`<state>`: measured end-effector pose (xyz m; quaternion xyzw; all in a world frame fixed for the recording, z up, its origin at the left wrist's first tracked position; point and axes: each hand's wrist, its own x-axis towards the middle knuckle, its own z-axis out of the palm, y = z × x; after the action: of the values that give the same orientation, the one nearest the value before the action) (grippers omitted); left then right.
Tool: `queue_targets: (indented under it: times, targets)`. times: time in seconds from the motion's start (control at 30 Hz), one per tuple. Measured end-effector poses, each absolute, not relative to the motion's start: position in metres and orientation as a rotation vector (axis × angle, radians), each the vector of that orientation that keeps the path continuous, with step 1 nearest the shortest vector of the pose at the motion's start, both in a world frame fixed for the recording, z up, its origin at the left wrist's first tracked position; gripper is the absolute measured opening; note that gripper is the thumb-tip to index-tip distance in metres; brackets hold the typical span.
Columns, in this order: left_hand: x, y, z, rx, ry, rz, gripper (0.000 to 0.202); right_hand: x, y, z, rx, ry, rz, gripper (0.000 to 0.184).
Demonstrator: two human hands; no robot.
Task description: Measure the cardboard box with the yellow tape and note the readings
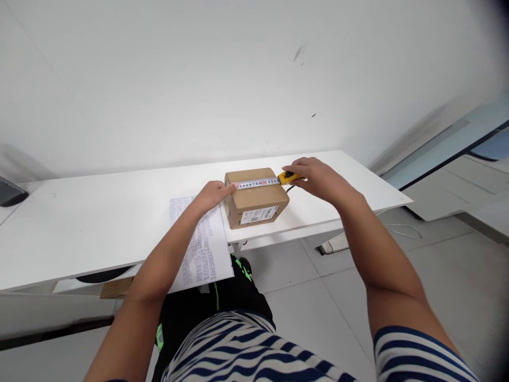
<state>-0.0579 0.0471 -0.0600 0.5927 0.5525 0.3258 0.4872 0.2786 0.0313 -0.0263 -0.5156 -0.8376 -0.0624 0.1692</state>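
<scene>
A brown cardboard box (258, 197) stands on the white table, with a printed label on its front side. Across its top lies the pulled-out blade of a tape measure (287, 176), numbers facing up. The yellow case of the tape is just past the box's right edge, gripped by my right hand (314, 178). At the box's left edge my left hand (214, 195) pinches the blade's end, thumb on top. Part of that hand's fingers is hidden. Beneath my left forearm a sheet of paper with writing (202, 249) overhangs the table's front edge.
The white table (99, 217) runs along a white wall (199, 79). A dark object (11, 192) sits at the far left. A dark cable (290, 188) shows beside the box. A glass-topped surface (449, 143) is at the right, and a white power strip (334, 244) lies on the floor.
</scene>
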Motion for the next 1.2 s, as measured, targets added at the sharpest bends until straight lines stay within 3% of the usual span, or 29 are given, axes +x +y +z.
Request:
queue_targets:
  times: [0.3,0.5,0.73,0.93,1.1,1.2]
  targets:
    - [-0.048,0.042,-0.058,1.591,1.411,0.663,0.056,0.272,0.031,-0.035,-1.456,-2.365,-0.300,0.042]
    - [-0.058,0.038,-0.035,1.843,1.261,0.556,0.050,0.271,0.024,-0.015,-1.428,-2.318,-0.559,0.036]
    - [-0.094,0.004,0.003,1.742,1.102,1.190,0.047,0.249,-0.007,0.001,-1.162,-1.958,-0.941,0.035]
    - [-0.099,-0.013,-0.007,1.474,1.006,1.265,0.031,0.188,-0.036,0.013,-0.984,-2.248,-0.681,0.028]
    - [-0.097,-0.010,-0.025,1.298,0.938,1.246,0.038,0.116,-0.036,0.024,-0.896,-2.447,-0.493,0.040]
    - [-0.105,-0.003,-0.035,1.135,0.830,1.173,0.053,0.077,-0.015,0.017,-0.764,-2.449,-0.505,0.046]
